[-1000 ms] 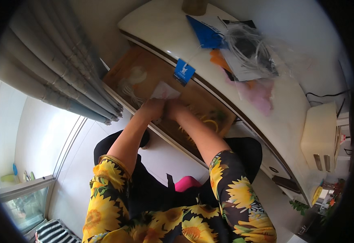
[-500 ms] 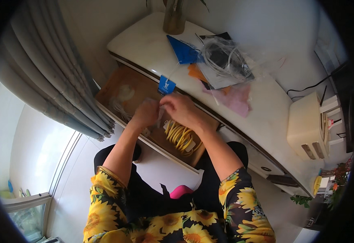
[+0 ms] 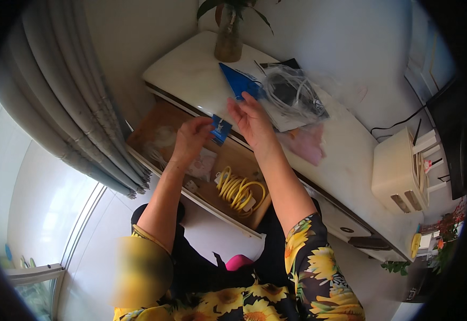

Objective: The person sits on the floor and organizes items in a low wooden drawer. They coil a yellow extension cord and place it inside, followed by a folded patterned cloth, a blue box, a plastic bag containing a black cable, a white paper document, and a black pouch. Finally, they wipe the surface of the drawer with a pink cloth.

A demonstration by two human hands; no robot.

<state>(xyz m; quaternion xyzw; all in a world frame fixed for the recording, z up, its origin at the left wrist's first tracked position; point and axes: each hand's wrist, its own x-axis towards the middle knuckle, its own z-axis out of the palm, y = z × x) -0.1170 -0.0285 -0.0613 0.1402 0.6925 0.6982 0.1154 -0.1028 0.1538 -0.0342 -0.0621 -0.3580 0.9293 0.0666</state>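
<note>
Blue card (image 3: 221, 129) lifted clear of the open wooden drawer (image 3: 153, 134), pinched at its left edge by the left hand (image 3: 193, 138) and held level with the front lip of the white table top (image 3: 190, 67). Nearest the camera, sunflower-print sleeves (image 3: 319, 267) and both forearms reaching up from below. Beyond them, lying uncovered in the drawer, a coil of yellow cable (image 3: 238, 190) beside crumpled white plastic bags (image 3: 204, 163). Above the drawer's far edge, right hand (image 3: 252, 120) open, fingers spread and gripping nothing, just right of the card without clearly touching it. By the look of it, card now out of the drawer and being looked over. Half a second earlier, both hands low inside the drawer, close together over the cable, with the card down near the drawer's far side; a second earlier, deeper still. Farther back on the table top, a blue triangular pouch (image 3: 238, 83), a clear bag of cables (image 3: 292, 93), a pink bag (image 3: 305, 144), then a glass vase with a plant (image 3: 229, 40) at the wall.
</note>
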